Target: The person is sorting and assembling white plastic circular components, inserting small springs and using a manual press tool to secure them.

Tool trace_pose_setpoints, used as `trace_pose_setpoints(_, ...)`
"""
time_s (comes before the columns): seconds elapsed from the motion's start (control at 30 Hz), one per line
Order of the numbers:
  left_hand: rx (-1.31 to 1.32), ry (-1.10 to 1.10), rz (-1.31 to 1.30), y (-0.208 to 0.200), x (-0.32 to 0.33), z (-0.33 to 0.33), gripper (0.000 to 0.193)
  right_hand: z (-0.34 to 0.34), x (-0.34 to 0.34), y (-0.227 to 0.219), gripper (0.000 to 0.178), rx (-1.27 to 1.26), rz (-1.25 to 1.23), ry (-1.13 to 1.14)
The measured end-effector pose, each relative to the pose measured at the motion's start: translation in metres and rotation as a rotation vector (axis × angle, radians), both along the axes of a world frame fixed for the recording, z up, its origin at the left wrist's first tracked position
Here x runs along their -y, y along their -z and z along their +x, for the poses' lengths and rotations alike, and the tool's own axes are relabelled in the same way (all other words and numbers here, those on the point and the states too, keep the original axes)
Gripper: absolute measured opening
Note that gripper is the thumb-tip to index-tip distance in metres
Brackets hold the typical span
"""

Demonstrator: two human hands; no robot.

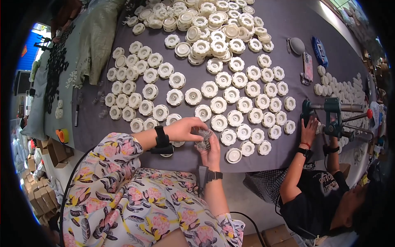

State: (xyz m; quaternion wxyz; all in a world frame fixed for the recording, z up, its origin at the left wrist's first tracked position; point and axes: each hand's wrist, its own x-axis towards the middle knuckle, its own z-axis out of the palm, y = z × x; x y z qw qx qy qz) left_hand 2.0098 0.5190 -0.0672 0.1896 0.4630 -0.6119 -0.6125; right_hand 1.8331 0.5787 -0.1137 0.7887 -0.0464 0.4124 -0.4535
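Observation:
Close to the table's near edge, both my hands meet around a small tangle of thin metal coil springs (204, 140). My right hand (212, 155) cups the springs with its fingers curled up around them. Reaching in from the left, my left hand (184, 128) has its thumb and fingers closed at the same springs; its exact pinch is partly hidden. Just beyond the hands are round, cream-coloured plastic caps (203, 113) with scalloped rims and recessed centres, laid in loose rows. Another cap (233, 155) lies right of my right hand.
A large heap of similar caps (218, 35) covers the far side. At right, a co-worker's hand (308, 131) is at a green hand press (332, 117) with a red-knobbed lever. A phone (307, 68), a marker (77, 115) and an orange tape roll (62, 136) lie around.

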Motion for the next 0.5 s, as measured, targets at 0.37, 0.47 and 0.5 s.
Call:
trace_pose_setpoints(0.37, -0.043, -0.435, 0.459, 0.006, 0.005, -0.011, 0.023, 0.011, 0.003, -0.01, 0.035, -0.163, -0.015, 0.145)
trace_pose_setpoints(0.47, 0.058, -0.447, 0.563, 0.001, 0.012, -0.016, 0.03, 0.012, 0.003, -0.012, 0.035, -0.298, -0.065, 0.164)
trace_pose_setpoints(0.5, 0.059, -0.445, 0.561, 0.003, 0.017, -0.014, 0.03, 0.011, 0.003, -0.012, 0.035, -0.402, -0.111, 0.144)
